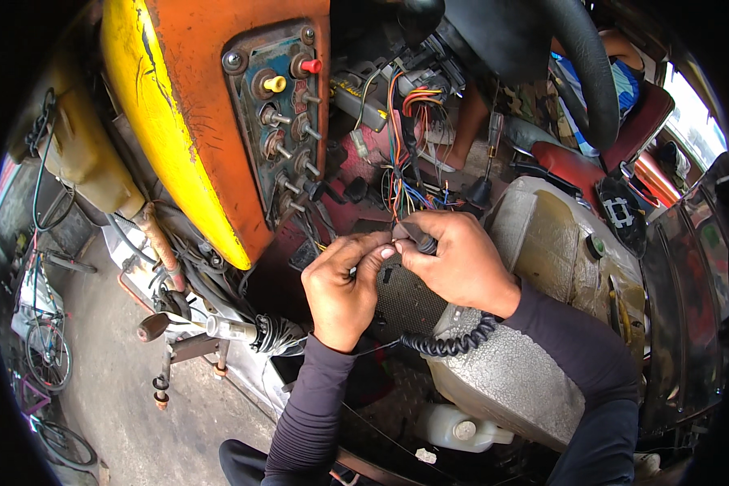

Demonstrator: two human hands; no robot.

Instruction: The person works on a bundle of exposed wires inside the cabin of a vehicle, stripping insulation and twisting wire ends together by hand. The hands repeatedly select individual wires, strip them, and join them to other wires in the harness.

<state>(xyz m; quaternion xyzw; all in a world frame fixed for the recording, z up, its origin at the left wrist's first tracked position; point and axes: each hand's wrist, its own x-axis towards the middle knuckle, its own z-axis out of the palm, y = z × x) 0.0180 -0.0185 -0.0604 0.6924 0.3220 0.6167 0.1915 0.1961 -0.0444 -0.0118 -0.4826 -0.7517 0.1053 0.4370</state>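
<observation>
My left hand (344,279) is closed in a pinch, thumb and forefinger together on the end of a thin wire from the hanging bundle. Against it my right hand (466,263) is closed too, its fingertips at the same wire. Between the right thumb and fingers sits a dark, rounded tool (423,242); its kind cannot be made out. Fingers cover the wire's tip. Just above the hands hangs a bundle of coloured wires (398,154), orange, red, blue and black, with loose ends. A black coiled cord (454,342) stretches below my right wrist.
An orange and yellow panel (188,105) with metal toggle switches (275,117) stands at left. Upper right are a black steering wheel (595,73) and a seated person's arm (621,49). A worn grey cover (502,377) and a white jug (462,429) lie below right.
</observation>
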